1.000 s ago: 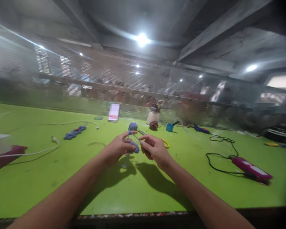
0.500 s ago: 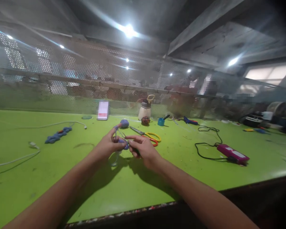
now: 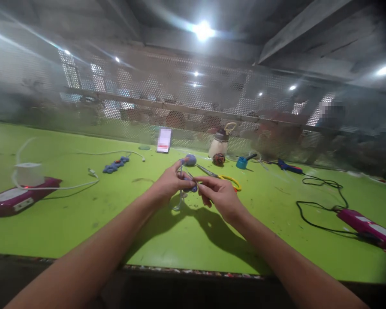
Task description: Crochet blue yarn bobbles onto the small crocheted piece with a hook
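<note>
My left hand pinches a small purple-blue crochet piece between thumb and fingers, with yarn running over its raised index finger. A pale yarn end dangles below that hand. My right hand is closed round a thin crochet hook, whose tip meets the work; most of its shaft is hidden by the fingers. Just beyond the left fingertips lies a purple-blue yarn ball. Scissors with yellow and red handles rest behind my right hand, which partly covers them.
On the green table are a blue knitted strip, a phone propped up, a bottle, a dark yarn ball and a blue pot. Purple power strips with cables lie at both sides; a blue-handled tool is back right.
The view has swung left, shifting everything rightward and bringing a power strip with a white plug into sight at left. Both hands keep hold of the crochet piece and hook.
</note>
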A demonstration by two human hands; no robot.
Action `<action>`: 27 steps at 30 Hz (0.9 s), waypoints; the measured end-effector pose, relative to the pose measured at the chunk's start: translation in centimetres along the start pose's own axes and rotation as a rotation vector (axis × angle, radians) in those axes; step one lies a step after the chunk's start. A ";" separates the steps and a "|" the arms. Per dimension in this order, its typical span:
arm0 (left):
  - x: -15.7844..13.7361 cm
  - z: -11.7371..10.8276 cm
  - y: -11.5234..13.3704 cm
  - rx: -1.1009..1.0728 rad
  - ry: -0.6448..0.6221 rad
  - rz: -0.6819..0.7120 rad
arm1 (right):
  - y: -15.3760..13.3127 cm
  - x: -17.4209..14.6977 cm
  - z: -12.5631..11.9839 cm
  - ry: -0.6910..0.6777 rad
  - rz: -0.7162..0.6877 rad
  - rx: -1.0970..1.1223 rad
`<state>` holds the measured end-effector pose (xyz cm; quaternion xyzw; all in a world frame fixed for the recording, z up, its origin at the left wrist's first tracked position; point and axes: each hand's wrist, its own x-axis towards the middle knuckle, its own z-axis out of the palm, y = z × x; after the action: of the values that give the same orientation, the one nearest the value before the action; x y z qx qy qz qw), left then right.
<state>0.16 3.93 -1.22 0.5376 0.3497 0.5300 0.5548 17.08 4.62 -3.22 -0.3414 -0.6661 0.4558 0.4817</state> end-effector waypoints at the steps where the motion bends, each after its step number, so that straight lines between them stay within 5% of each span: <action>1: 0.1 0.0 0.0 0.008 -0.008 0.000 | -0.1 0.0 -0.1 -0.005 -0.001 -0.002; 11: 0.9 -0.1 -0.9 0.314 -0.020 0.134 | -0.1 0.4 -0.4 0.040 0.033 -0.090; 20: 0.0 1.4 -2.1 0.881 0.240 0.441 | 0.4 0.3 0.3 0.136 0.237 0.249; 23: -0.2 1.9 -1.9 0.699 0.243 0.418 | 0.3 0.1 0.6 0.168 0.197 0.298; 27: 0.0 1.1 -0.8 0.133 0.126 0.106 | 0.0 -0.1 0.6 0.133 0.105 0.298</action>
<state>1.39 3.82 -1.77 0.5567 0.3893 0.5670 0.4658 16.52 4.42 -3.33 -0.3303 -0.5390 0.5503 0.5455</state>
